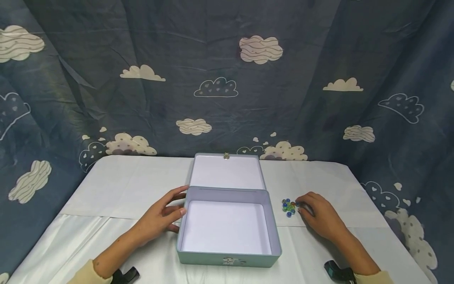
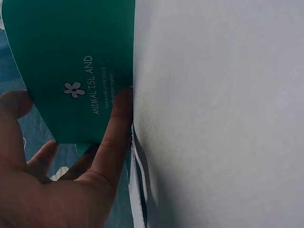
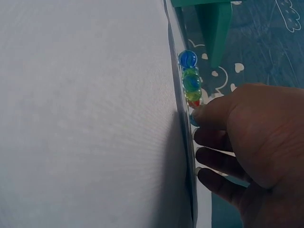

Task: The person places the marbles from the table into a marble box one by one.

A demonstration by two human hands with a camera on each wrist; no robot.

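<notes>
An open metal box [image 1: 205, 258] with a green outside and a pale inside stands on the table, its hinged lid [image 1: 227, 173] lying back behind it. My left hand [image 1: 154, 221] rests on the box's left side with fingers spread; the left wrist view shows the fingers against the green printed wall [image 2: 52, 57]. Right of the box lies a small cluster of glass marbles [image 1: 289, 214], blue, green and reddish. At the cluster's right edge my right hand [image 1: 324, 217] pinches a blue marble [image 3: 193, 118], partly hidden by the fingertips.
White cloth covers the table [image 1: 127, 185]. Behind it and at both sides hangs a dark blue curtain [image 1: 220, 39] with cloud prints. Wrist cameras [image 1: 338, 272] are strapped at both wrists.
</notes>
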